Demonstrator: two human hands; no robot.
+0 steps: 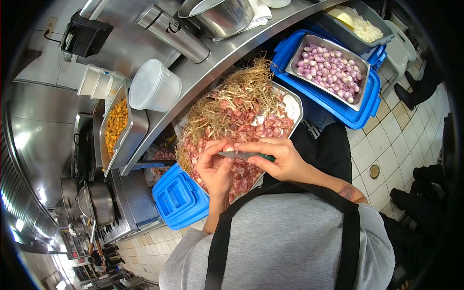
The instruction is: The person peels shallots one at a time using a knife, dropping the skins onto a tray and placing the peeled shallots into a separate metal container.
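My left hand [217, 166] pinches a small shallot [229, 148], mostly covered by the fingertips. My right hand [282, 157] is closed around a small knife [238, 154] with a green handle. The blade lies against the shallot, and both hands meet over a wide tray [296, 108]. Reddish-brown shallot skins [244, 169] fill much of that tray. At its far side lies a heap of dry stalks and roots [232, 104].
Peeled shallots [328, 67] fill a steel pan on a blue lid [360, 118] at right. Along the steel counter [222, 48] stand a thermos [174, 34], a pot [222, 19] and a white bucket [154, 87]. Another blue lid [179, 198] is at left. People's dark shoes [406, 94] show at right.
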